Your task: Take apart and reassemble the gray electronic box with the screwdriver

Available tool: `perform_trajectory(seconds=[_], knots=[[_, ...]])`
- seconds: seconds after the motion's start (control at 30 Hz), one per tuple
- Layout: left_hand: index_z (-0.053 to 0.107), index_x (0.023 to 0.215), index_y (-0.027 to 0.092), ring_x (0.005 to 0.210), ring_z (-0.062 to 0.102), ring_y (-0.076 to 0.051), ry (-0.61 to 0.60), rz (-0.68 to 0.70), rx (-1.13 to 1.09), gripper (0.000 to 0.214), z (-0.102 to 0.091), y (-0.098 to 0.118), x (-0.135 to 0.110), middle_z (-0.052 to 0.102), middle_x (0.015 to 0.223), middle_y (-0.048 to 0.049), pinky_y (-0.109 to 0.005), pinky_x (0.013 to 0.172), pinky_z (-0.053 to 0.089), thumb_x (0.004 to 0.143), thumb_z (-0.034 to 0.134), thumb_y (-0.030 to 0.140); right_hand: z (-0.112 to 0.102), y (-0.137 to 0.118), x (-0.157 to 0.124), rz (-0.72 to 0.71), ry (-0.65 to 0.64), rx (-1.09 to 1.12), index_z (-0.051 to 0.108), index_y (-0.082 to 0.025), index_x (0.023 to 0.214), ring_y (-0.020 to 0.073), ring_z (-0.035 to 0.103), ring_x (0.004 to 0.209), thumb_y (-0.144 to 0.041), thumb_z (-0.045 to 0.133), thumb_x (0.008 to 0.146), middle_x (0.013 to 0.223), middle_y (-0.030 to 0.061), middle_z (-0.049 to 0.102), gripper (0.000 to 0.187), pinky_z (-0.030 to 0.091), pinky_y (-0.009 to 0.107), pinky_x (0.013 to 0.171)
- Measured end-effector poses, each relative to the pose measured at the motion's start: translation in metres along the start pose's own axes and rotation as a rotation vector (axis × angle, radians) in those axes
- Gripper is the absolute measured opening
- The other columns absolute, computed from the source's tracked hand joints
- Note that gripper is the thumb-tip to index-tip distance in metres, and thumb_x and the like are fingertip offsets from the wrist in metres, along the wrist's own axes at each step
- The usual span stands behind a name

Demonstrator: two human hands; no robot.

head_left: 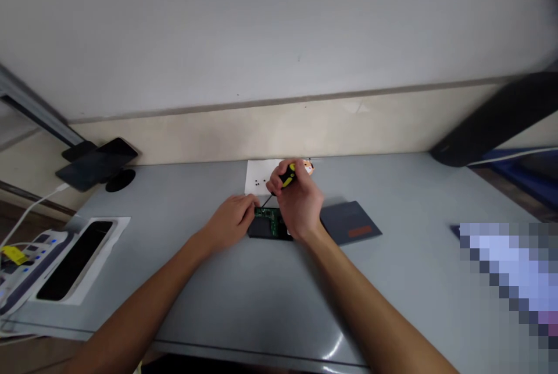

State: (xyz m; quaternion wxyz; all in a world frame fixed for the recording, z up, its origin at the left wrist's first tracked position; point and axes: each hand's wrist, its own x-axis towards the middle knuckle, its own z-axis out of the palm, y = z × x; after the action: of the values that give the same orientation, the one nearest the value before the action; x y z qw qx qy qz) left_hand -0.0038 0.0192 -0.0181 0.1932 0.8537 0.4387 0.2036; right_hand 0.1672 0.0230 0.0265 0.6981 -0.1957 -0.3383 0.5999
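Observation:
A small opened black device [261, 227] with a green circuit board [274, 224] lies on the grey table, mid-view. My left hand [233, 220] is closed at its upper left edge, fingers bent and steadying it. My right hand [300, 199] is wrapped round the black-and-yellow handle of a screwdriver [288, 176]. The thin shaft slants down left, its tip at the board's upper edge near my left fingertips. My right hand and wrist hide the device's right end. Behind the device, several tiny dark screws [257, 182] lie on a white sheet [255, 170].
A dark flat panel [351, 223] with a reddish label lies right of the device. At left are a phone on a stand [98, 163], another phone [76, 260] on white paper, and a power strip [32, 263]. A black cylinder [492, 121] stands back right; a pixelated area covers the lower right.

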Motion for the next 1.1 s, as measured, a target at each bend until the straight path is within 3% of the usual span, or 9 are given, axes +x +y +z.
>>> perform_trajectory(seconds=[0.5,1.1], knots=[[0.058,0.103,0.021,0.085,0.06,-0.02,-0.015,0.009,0.022,0.022,0.0005,-0.0014,0.0008,0.066,0.09,-0.0026,-0.035,0.084,0.045,0.104,0.036,0.019,0.0025,-0.0027,0.0,-0.005,0.028,-0.005,0.057,-0.024,0.078,0.0134,0.038,0.058,-0.049,0.056,0.098,0.065,-0.0016,0.042,0.033,0.036,0.03,0.059],[0.057,0.101,0.021,0.086,0.06,-0.02,-0.006,0.023,0.015,0.021,0.002,-0.0019,0.0004,0.067,0.092,-0.0024,-0.035,0.085,0.044,0.104,0.036,0.018,0.0014,0.002,-0.0017,0.036,-0.069,-0.057,0.061,-0.024,0.084,0.0149,0.041,0.064,-0.05,0.052,0.101,0.072,0.0008,0.046,0.032,0.037,0.031,0.061]])
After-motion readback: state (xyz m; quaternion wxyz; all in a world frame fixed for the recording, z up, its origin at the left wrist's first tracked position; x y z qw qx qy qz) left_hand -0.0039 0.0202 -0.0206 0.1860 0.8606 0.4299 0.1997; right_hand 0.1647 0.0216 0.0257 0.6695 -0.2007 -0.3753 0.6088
